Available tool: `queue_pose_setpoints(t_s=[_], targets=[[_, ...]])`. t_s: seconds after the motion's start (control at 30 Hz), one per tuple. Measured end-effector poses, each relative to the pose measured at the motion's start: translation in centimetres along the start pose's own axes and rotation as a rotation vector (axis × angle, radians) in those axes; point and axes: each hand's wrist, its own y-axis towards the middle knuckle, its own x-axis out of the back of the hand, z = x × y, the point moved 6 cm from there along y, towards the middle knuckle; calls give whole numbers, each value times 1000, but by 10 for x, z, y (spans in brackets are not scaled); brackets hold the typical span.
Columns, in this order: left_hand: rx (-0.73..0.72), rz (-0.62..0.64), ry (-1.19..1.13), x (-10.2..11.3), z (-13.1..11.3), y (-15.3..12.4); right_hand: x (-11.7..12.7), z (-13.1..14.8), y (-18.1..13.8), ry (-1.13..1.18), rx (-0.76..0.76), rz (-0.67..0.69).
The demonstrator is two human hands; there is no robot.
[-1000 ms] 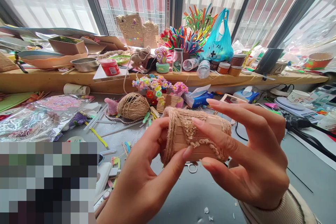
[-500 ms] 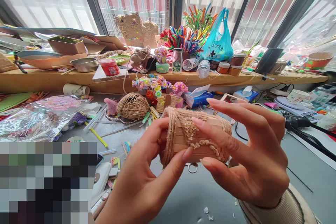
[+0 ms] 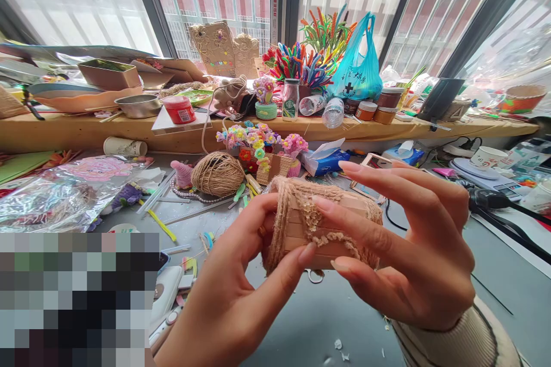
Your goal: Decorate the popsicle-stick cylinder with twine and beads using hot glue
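Twine ball (image 3: pixel 217 174) on grey table (image 3: pixel 318 321)

From where I operate, I count two bare hands (image 3: pixel 241 298), one tan slatted cylinder bound with twine (image 3: pixel 300 223), one round ball of brown twine (image 3: pixel 218 174), two blue plastic tissue packs (image 3: pixel 329 166), one translucent blue plastic bag (image 3: pixel 358 71) and one round silver metal bowl (image 3: pixel 138 107).

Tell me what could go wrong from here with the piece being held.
With the right fingers at the pale textured trim, a nudge might loosen it. The left fingers hold the twine-banded cylinder above the gray tabletop, so a slack grip could let it drop.
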Motion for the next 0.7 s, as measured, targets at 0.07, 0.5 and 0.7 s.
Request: queue_pose_setpoints(t_s=[0.07,0.5,0.7], targets=[[18,-4,-13,1,1,0,0,0,0,10,1,-9],[-19,0,34,2,-2,-1,1,-2,-4,27,10,-24],[-53,15,44,2,-2,-1,1,-2,-5,26,-7,-32]])
